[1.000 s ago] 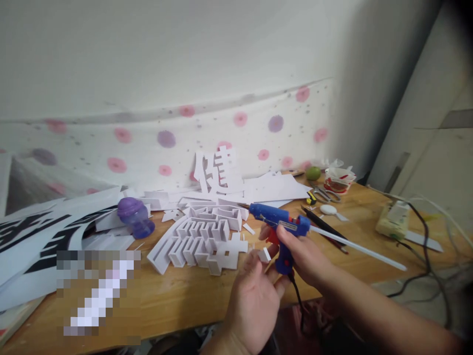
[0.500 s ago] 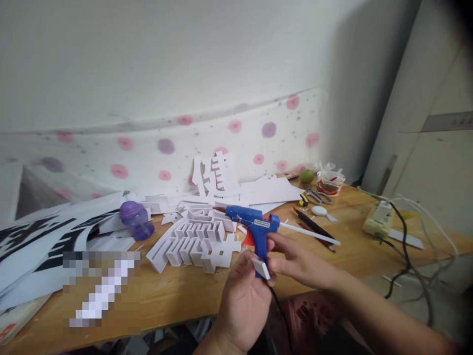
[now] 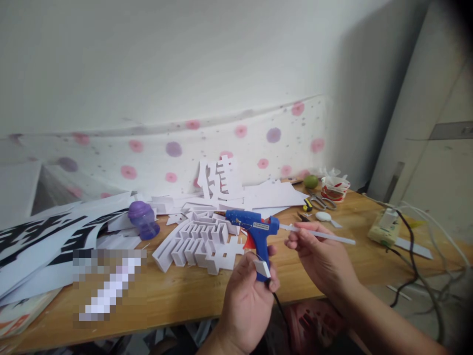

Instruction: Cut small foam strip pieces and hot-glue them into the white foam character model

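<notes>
My left hand (image 3: 249,301) is closed round the handle of a blue hot glue gun (image 3: 251,224), its nozzle aimed left and its red trigger partly showing. A small white foam-board piece (image 3: 262,269) is pinched in the same hand, against the grip. Thumb and fingers of my right hand (image 3: 321,254) grip a translucent glue stick (image 3: 338,238), whose front end enters the back of the gun. Behind the gun lie white cut letter forms (image 3: 192,241) with raised walls, and a cut-out character (image 3: 219,180) leans at the back.
A purple cup (image 3: 143,220) stands left, beside black-and-white printed sheets (image 3: 55,241). At the back right are scissors (image 3: 323,201), a tape measure (image 3: 307,205), a green fruit (image 3: 310,182) and a plastic tub (image 3: 334,189). Cables (image 3: 414,256) hang at the right edge of the wooden table (image 3: 177,301).
My right hand has left the gun's handle, moved right and up, and taken hold of the glue stick. My left hand still holds the gun and the white piece.
</notes>
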A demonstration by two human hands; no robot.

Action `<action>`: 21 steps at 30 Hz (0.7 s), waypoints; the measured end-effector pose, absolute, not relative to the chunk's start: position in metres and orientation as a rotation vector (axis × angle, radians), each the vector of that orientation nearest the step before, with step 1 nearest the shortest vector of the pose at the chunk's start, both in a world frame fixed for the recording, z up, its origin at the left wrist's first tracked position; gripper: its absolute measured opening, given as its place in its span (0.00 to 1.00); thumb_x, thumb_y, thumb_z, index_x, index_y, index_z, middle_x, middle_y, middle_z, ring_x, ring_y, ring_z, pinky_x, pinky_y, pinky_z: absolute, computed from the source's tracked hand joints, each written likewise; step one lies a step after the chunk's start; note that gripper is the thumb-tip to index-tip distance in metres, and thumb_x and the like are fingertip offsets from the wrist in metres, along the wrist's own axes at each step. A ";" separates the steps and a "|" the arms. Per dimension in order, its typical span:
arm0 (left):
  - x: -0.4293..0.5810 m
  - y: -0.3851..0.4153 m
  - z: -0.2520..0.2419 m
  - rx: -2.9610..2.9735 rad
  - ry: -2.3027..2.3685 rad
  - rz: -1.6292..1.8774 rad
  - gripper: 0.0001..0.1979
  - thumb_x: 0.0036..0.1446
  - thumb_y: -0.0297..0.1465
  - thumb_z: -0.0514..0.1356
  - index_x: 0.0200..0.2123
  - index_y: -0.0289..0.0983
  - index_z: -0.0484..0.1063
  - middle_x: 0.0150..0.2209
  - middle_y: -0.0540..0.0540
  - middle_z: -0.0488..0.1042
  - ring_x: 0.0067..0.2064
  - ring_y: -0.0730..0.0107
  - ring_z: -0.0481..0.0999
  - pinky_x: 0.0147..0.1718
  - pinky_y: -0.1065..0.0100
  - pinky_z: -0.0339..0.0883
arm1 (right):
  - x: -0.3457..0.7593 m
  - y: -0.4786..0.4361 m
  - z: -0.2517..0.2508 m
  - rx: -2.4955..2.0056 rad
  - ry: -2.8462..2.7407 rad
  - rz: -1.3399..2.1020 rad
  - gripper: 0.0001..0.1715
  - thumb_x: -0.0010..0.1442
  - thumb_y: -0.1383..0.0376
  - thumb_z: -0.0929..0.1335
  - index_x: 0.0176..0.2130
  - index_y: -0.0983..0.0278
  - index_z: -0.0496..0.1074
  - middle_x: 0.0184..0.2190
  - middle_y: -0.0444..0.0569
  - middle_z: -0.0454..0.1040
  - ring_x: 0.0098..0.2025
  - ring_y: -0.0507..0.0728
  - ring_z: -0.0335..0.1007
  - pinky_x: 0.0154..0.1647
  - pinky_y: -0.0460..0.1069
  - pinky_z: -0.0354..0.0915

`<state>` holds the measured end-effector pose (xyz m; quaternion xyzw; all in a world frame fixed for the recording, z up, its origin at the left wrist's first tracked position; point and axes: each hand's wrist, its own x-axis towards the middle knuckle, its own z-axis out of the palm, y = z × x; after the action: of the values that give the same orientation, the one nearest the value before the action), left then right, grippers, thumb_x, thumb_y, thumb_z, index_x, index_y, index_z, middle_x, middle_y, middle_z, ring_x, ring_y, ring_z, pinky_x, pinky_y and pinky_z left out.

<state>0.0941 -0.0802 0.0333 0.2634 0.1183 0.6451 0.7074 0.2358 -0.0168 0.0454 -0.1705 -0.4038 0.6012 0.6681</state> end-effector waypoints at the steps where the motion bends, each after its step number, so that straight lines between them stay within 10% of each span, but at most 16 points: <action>1: 0.094 -0.080 0.034 0.588 0.264 1.431 0.08 0.54 0.33 0.63 0.26 0.36 0.71 0.45 0.41 0.72 0.33 0.71 0.66 0.32 0.68 0.56 | 0.236 -0.017 0.045 -0.394 -0.906 1.343 0.08 0.50 0.64 0.75 0.32 0.62 0.76 0.24 0.47 0.75 0.27 0.51 0.70 0.30 0.45 0.66; 21: 0.096 -0.079 0.024 0.577 0.202 1.386 0.06 0.54 0.32 0.62 0.28 0.36 0.71 0.45 0.40 0.73 0.30 0.74 0.66 0.31 0.70 0.53 | 0.226 -0.015 0.040 -0.522 -0.891 1.159 0.16 0.51 0.58 0.74 0.24 0.63 0.67 0.16 0.40 0.66 0.20 0.49 0.62 0.37 0.49 0.69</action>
<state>0.0956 -0.0793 0.0237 0.2618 0.0918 0.6285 0.7267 0.2256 -0.0149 0.0404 -0.2357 -0.4021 0.5230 0.7136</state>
